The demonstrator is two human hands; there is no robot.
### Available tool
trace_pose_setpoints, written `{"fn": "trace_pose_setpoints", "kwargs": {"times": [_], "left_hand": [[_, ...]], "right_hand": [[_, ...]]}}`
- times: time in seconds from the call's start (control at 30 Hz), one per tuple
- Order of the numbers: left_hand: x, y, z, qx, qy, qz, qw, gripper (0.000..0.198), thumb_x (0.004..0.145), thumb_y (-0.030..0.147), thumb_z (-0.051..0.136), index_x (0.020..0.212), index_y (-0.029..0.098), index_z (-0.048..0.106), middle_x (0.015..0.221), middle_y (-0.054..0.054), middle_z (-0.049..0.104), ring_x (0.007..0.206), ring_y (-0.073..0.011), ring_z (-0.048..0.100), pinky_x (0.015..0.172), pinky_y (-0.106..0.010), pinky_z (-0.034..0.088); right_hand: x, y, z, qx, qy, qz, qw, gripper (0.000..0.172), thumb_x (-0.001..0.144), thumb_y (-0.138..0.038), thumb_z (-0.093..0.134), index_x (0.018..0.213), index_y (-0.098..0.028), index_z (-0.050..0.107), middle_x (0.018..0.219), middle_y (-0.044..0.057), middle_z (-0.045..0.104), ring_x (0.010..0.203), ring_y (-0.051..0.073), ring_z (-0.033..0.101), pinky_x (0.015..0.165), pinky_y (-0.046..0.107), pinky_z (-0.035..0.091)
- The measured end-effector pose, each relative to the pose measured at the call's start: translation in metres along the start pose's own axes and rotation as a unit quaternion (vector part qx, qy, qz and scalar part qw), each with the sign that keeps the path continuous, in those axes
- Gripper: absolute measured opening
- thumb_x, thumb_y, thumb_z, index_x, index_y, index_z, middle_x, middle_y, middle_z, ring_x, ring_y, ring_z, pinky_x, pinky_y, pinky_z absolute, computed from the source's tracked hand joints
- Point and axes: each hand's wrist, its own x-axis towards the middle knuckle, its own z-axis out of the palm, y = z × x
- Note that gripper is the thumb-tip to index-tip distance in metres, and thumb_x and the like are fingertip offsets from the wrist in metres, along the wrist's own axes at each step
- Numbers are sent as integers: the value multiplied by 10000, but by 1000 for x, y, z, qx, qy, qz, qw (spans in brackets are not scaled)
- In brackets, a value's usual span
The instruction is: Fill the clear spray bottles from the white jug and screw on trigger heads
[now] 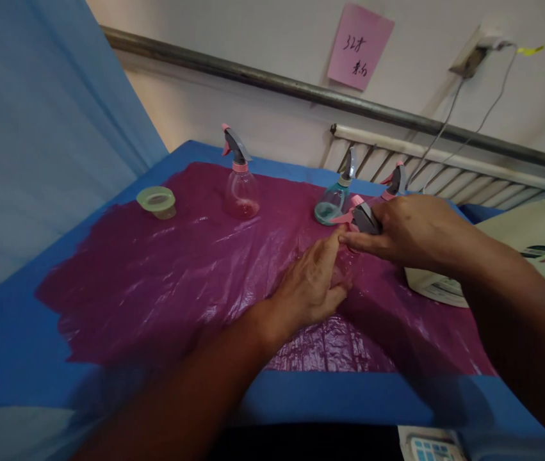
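A clear spray bottle with a pink and grey trigger head (366,216) stands between my hands at the right of the purple plastic sheet (157,282). My left hand (313,278) is wrapped round its body, which the fingers partly hide. From the right, my right hand (411,230) grips the grey part of the head, its fingers closed. Just behind are a spray bottle with teal liquid (328,208) and another pink and grey spray head (394,179), its bottle hidden by my right hand.
Farther left stands a spray bottle with pink liquid (243,195). A pale green cup (157,200) sits at the sheet's left. At the right is a large cream jug (507,237). A radiator (382,150) and a blue curtain (46,115) border the table.
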Motion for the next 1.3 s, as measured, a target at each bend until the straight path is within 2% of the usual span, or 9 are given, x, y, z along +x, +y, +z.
{"fn": "trace_pose_setpoints", "kwargs": {"times": [0.1, 0.23, 0.37, 0.5, 0.67, 0.73, 0.87, 1.1, 1.3], "left_hand": [[2, -1, -1, 12, -10, 3, 1000, 809, 1052, 232, 686, 1748, 299, 280, 1728, -150, 546, 1617, -359, 552, 1314, -606, 522], [4, -1, -1, 13, 5, 9, 1000, 866, 1060, 260, 705, 1782, 306, 228, 1806, -153, 469, 1691, -348, 464, 1374, -619, 456], [3, -1, 0, 13, 7, 14, 1000, 860, 1071, 272, 697, 1795, 313, 235, 1848, -143, 418, 1708, -345, 444, 1384, -613, 452], [2, -3, 1, 7, 8, 16, 1000, 907, 1054, 238, 706, 1809, 315, 209, 1872, -155, 373, 1724, -374, 414, 1371, -659, 457], [2, -4, 2, 2, 11, 20, 1000, 908, 1045, 251, 724, 1801, 329, 229, 1839, -160, 421, 1697, -400, 452, 1351, -688, 473], [2, -4, 2, 4, 11, 14, 1000, 900, 1052, 268, 717, 1803, 311, 223, 1809, -171, 455, 1671, -398, 488, 1346, -663, 487], [2, -2, 2, 10, 0, -1, 1000, 908, 1071, 293, 695, 1812, 303, 172, 1745, -170, 515, 1634, -386, 527, 1348, -650, 481], [3, -2, 3, 25, -8, -23, 999, 786, 1051, 299, 715, 1735, 288, 328, 1658, -152, 580, 1527, -376, 626, 1262, -618, 562], [2, -4, 6, 28, 5, -3, 1000, 863, 1050, 316, 734, 1769, 272, 259, 1730, -179, 521, 1608, -390, 552, 1328, -639, 499]], "right_hand": [[-4, 2, 4, 22, 3, -9, 1000, 764, 938, -985, 533, 783, -255, 701, 617, 80, 592, 667, 283, 642, 655, 374, 387], [-15, 6, -4, 70, 7, -17, 997, 824, 1020, -957, 385, 841, -248, 762, 706, 96, 682, 713, 295, 699, 697, 405, 460], [-29, 23, -3, 226, 73, -71, 969, 763, 973, -880, 645, 1431, -280, 753, 1129, 108, 841, 979, 341, 801, 855, 481, 616], [-33, 37, 27, 392, 76, -133, 907, 791, 964, -582, 865, 1666, -359, 579, 1361, 79, 806, 1196, 311, 780, 1043, 480, 658], [-29, 20, 75, 641, 63, -73, 762, 700, 904, -458, 957, 1526, -321, 667, 1296, 65, 822, 1118, 243, 799, 1022, 447, 685], [-28, 11, 86, 675, 82, -58, 731, 636, 883, -427, 979, 1450, -324, 708, 1332, 58, 822, 1153, 233, 799, 1066, 442, 676], [-29, 9, 89, 665, 101, -65, 737, 591, 893, -424, 972, 1422, -329, 727, 1355, 52, 817, 1206, 241, 793, 1125, 472, 660], [-26, 17, 72, 612, 103, -114, 775, 617, 943, -433, 926, 1507, -338, 696, 1410, 74, 791, 1304, 273, 763, 1195, 519, 627], [-27, 16, 88, 622, 108, -108, 768, 619, 957, -473, 907, 1521, -353, 682, 1465, 77, 763, 1281, 276, 771, 1122, 511, 670]]}}
